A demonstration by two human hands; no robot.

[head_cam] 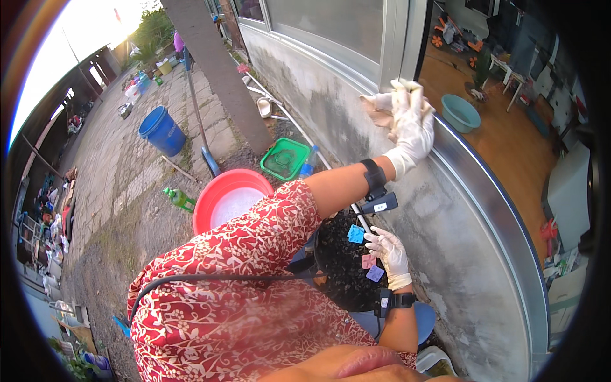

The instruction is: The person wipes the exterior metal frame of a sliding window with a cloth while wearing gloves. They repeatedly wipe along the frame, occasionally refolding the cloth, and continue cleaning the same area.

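Note:
At the upper right, my left hand (410,122), in a white glove, presses a pale beige cloth (374,107) against the ledge by the metal frame (458,138). The hand is blurred and hides part of the cloth. Lower down, my right hand (389,253), also gloved, is beside the grey wall (429,234). Its bent fingers are at the near end of a white pole (300,129); whether they grip it is unclear. Blue (355,234), pink (368,261) and purple (374,274) square pieces are by that hand, over a dark speckled surface (334,267).
A red basin (204,200) of foamy water stands left of my arm, near a green bottle (179,198). Beyond are a green tray (267,160), a plastic bottle (310,161), a blue bucket (164,131) and a pillar (219,71). Indoors sits a teal basin (470,126).

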